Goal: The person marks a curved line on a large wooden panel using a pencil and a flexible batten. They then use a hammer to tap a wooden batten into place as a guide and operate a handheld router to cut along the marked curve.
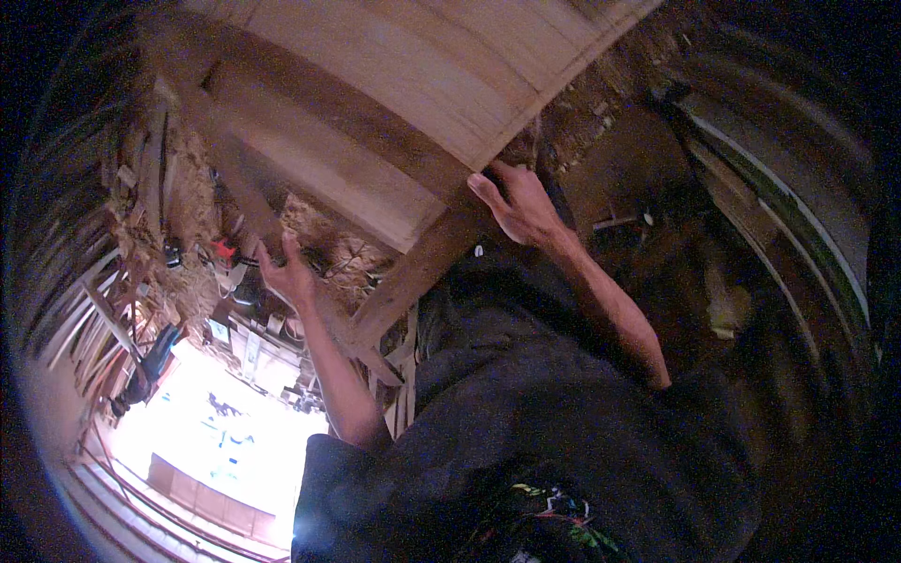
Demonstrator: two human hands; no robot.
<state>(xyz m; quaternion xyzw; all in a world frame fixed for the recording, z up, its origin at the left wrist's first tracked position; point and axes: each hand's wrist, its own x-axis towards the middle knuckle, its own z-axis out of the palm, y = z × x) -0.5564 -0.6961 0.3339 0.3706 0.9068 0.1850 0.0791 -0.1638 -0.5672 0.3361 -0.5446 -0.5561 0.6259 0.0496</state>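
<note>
A broad pale wooden panel (413,56) fills the upper middle, its near corner pointing toward me. My right hand (526,208) is closed at that corner, thumb along the near edge, other fingers partly hidden by the wood. Below the panel runs a second light board (328,164), joined by a wooden beam (413,277) that slopes down to the left. To the left, my left hand (289,277) is raised beside a narrow wooden slat (246,192). Its thumb and fingers are apart; whether they touch the slat I cannot tell.
Wood shavings (183,225) heap up at the left, with a small red object (225,250) near them. Long strips of wood (89,352) lean at the far left, beside a bright opening (230,422). Curved-looking boards (770,206) stand in shadow at right.
</note>
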